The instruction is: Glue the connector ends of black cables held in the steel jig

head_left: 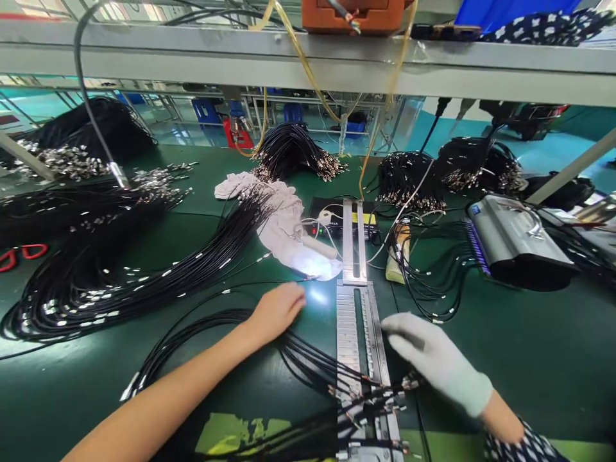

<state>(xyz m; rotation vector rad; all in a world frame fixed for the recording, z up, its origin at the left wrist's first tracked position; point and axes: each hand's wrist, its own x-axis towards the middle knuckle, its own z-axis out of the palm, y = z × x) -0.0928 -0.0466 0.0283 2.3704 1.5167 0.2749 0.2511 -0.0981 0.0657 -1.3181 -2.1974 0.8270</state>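
Note:
My left hand (276, 311), bare and with its fingers curled closed, is over a bundle of thin black cables (202, 324) left of the metal fixture. Its fingertips face away, so what they hold cannot be made out. My right hand (433, 353), in a white glove, is beside the right edge of the slotted metal fixture (349, 327). Its thumb and forefinger are a little apart, and nothing shows between them. Black cables with metal ends (375, 401) lie across the fixture's near part. A bright light spot falls on the green table (317, 317) between my hands.
A large bundle of black cables (192, 273) curves across the left, near red-handled scissors (22, 255). White cloth (283, 228) lies behind my left hand. At the right sits a grey device with purple light (520, 240). A metal shelf beam (216, 61) spans the table overhead.

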